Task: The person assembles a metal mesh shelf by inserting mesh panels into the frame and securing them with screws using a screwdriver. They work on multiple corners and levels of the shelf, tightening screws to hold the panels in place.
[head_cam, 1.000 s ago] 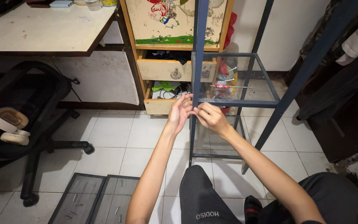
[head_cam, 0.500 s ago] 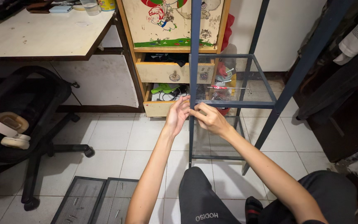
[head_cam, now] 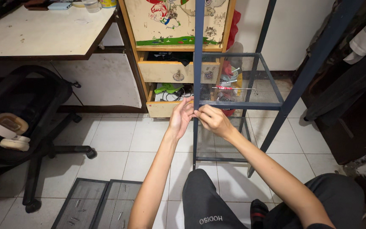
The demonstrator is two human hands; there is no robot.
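Note:
A dark blue metal rack stands in front of me, with a mesh shelf (head_cam: 238, 104) fixed between its uprights. My left hand (head_cam: 179, 118) and my right hand (head_cam: 210, 120) meet at the front left upright (head_cam: 198, 63), just below the shelf's front corner. Both sets of fingers pinch at that joint; whatever small part they hold is hidden by the fingers. A screwdriver with a red handle (head_cam: 234, 88) lies on the mesh shelf. A lower mesh shelf (head_cam: 217, 146) sits near the floor.
Two loose mesh panels (head_cam: 100, 205) with small screws on them lie on the tiled floor at lower left. A black office chair (head_cam: 20, 127) stands left, under a white desk (head_cam: 43, 32). A wooden cabinet with open drawers (head_cam: 172, 72) is behind the rack. My knees are at the bottom.
Both hands stay at the same corner of the rack; the fingers have shifted only slightly. The view has tilted a little.

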